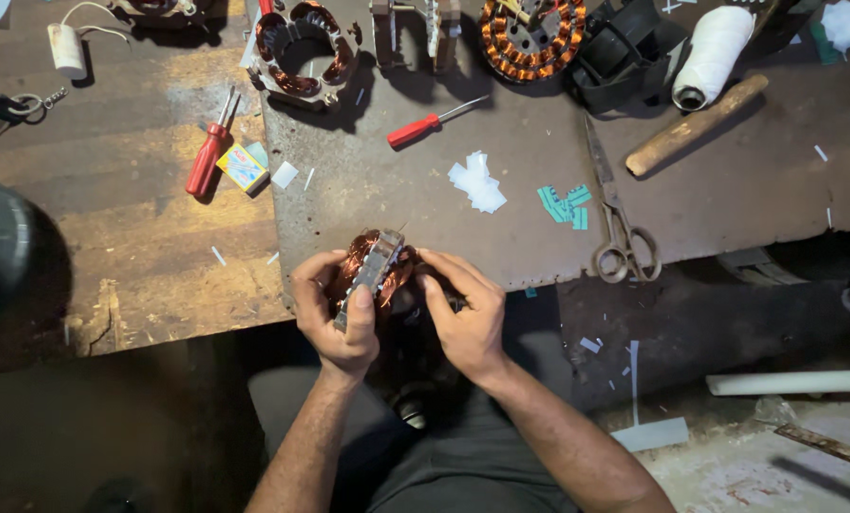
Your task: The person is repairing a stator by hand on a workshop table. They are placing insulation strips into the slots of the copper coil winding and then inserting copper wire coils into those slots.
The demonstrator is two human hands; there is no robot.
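A red screwdriver lies far left on the table. At the near edge, the left hand and right hand fingers grip a motor stator. It looks heavy and stiff; hold the metal core, not the thin copper wire.

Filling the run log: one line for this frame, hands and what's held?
left hand: grips wound stator | right hand: fingers on its copper coil | location: metal bench edge | nearby: scissors, red screwdriver

Two red screwdrivers, one scissors
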